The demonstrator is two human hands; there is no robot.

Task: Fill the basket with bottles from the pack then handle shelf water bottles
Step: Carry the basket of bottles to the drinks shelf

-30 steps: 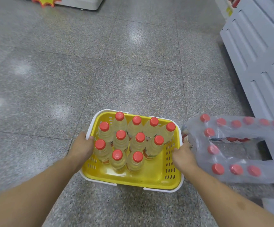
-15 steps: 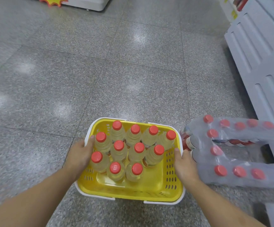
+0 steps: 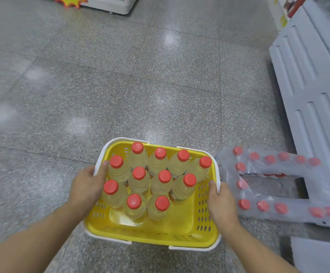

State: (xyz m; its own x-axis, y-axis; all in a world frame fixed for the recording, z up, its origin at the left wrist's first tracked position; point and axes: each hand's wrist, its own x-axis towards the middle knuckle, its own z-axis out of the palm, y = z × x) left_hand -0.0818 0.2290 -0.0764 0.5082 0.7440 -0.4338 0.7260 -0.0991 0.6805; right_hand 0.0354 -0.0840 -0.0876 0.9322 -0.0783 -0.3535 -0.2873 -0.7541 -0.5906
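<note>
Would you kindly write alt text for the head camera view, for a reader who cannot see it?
Two bare hands, left hand and right hand, grip the side rims of a yellow basket on a grey speckled floor; eleven red-capped bottles of pale yellow liquid stand inside. To its right lies a partly emptied plastic-wrapped pack, beside a white shelf unit.

Both bare forearms reach forward from the near edge. The left hand [image 3: 87,186] grips the basket's [image 3: 160,236] left rim, thumb hooked inside. The right hand [image 3: 222,205] grips the right rim, its fingers apparently curled over the outside, though hidden.
</note>
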